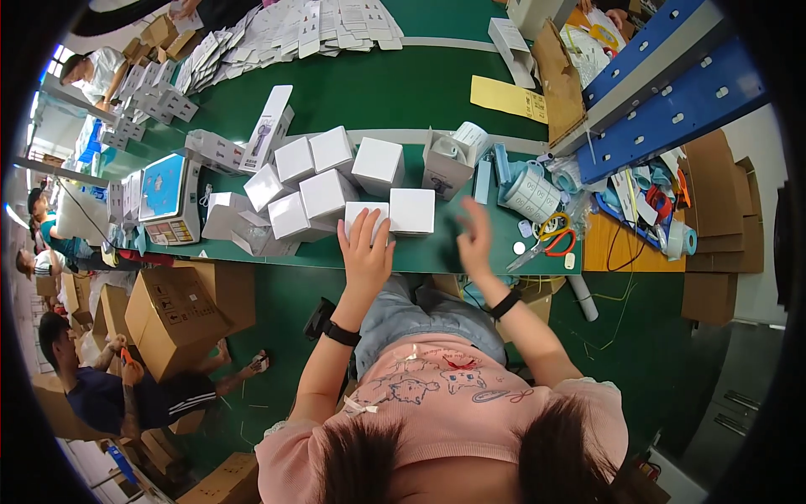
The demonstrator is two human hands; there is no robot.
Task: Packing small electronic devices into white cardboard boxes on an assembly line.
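Note:
My left hand (367, 248) lies with fingers stretched out over the front face of a small white box (367, 209) near the table's front edge. It touches the box without wrapping round it. Right beside that box stands another white box (411, 211). My right hand (474, 239) hovers over the table to the right of it, somewhat smeared by motion, fingers apart and with nothing in them. Behind and left of my left hand, several more white boxes (329, 193) stand close together. An open white carton (447, 164) with a roll inside stands farther back.
To the right lie scissors (546, 244) with red and yellow handles, a large label roll (532, 195) and a tray of oddments (630, 210). A blue perforated metal upright (672, 118) rises behind. Flat printed cartons (311, 29) are heaped at the back; a person (117, 378) sits at the left.

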